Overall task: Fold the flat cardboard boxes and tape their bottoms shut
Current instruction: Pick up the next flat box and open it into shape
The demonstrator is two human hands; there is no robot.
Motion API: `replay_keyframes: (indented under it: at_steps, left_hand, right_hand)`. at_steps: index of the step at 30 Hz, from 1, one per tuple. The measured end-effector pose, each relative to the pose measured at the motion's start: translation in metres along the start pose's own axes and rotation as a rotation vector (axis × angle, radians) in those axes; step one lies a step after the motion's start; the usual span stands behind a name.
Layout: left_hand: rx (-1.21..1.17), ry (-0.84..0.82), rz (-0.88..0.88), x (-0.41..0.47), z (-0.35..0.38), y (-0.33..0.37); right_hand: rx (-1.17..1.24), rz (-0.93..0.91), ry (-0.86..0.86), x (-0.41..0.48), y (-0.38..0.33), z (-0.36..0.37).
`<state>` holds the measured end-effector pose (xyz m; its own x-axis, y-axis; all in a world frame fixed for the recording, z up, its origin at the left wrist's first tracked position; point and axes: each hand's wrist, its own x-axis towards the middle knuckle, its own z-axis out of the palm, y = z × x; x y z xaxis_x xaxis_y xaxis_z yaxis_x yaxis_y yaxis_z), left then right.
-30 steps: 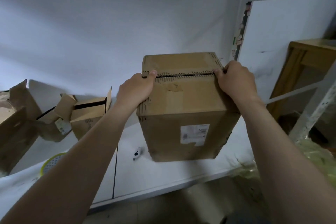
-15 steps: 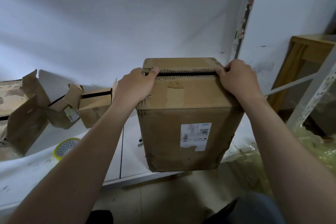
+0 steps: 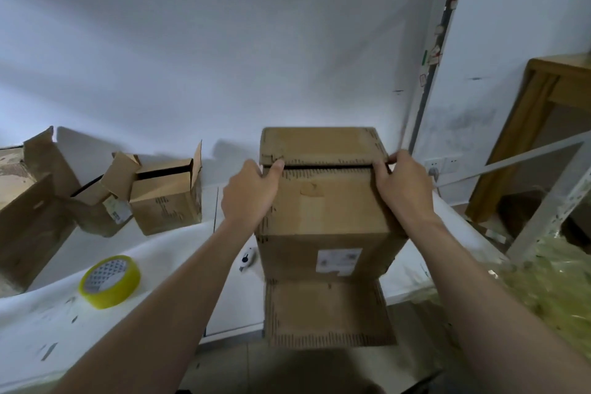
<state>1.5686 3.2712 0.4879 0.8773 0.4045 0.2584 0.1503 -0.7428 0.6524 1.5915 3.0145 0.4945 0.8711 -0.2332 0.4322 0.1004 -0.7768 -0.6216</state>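
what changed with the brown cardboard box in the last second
On the brown cardboard box, the top slit widened into a dark gap, and a bottom flap now hangs open below its front. The left hand and right hand kept gripping the box at the gap's ends.

Dim, bluish, soft light; wide-angle bending at edges; slight motion blur.

I can't read any text from here. The white paper label (image 3: 339, 261) on the front of the tall brown cardboard box (image 3: 323, 201) is blurred. So is the white sticker (image 3: 117, 214) on the small crumpled brown cardboard box (image 3: 92, 221).
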Motion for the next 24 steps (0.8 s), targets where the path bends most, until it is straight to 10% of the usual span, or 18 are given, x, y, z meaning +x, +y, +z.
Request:
replay_keyframes:
  at_steps: [10,18,24]
  left_hand:
    - [0.061,-0.144,-0.182,0.047,0.028,-0.017]
    - [-0.108,-0.204,-0.111,0.039,0.020,-0.023]
    - [-0.404,-0.292,-0.116,0.025,0.000,-0.056]
  right_hand:
    - [-0.259,-0.164,-0.303,0.031,0.003,0.037]
    - [-0.441,0.075,-0.461,-0.001,-0.022,0.033]
    - [-0.460,-0.260,-0.457,-0.046,-0.062,0.054]
